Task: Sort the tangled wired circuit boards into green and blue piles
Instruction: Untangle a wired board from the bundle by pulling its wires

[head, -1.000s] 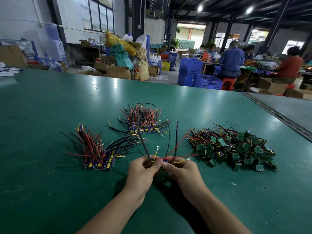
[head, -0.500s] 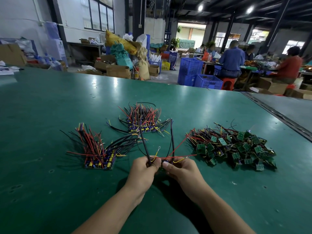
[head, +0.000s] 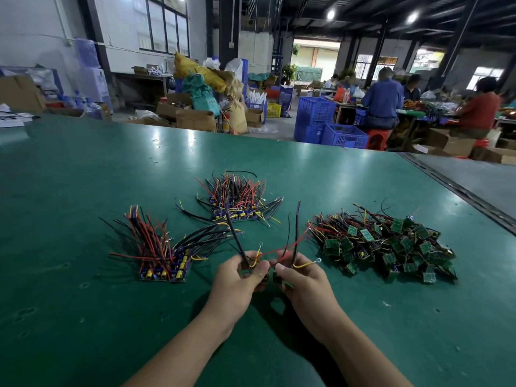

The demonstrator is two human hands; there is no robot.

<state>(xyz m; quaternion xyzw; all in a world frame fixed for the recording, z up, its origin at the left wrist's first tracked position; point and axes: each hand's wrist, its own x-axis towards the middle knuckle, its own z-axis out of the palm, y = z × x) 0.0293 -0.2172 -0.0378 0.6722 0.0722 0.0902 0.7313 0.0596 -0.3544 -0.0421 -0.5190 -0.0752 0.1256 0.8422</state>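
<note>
**A:** Both hands are up over the green table [head: 83,177], just left of the heap of green boards [head: 391,247] and a touch nearer the person.

**B:** And they're almost knuckle to knuckle. The left hand [head: 237,277] has fingers and thumb curled, pinching a small dark board [head: 266,275], and a black lead [head: 234,236] slants up and away from that grip.

**A:** The right hand [head: 301,277] is curled too, pinching a second little board [head: 277,277]. That one looks green at its edge, though fingers hide most of it.

**B:** What colour is the left one?

**A:** I can't tell, it's too dark and too small.

**B:** Look at the red wire [head: 293,243]. It rises from between the hands and runs across into the left edge of the green heap.

**A:** A yellow lead with a ring terminal [head: 305,264] pokes out of the right hand toward that heap. A dark lead [head: 297,227] stands nearly upright above the same hand.

**B:** Well left of the green heap, past the hands, there's a row of blue boards [head: 164,272]. They lie flat, with red and black wires fanning out.

**A:** There's a second blue bunch [head: 237,202] as well, left of the heap and farther back on the table.

**B:** Beyond the heap, off the table's far edge, I see blue crates [head: 315,118] and seated people [head: 382,99] at benches.
</note>
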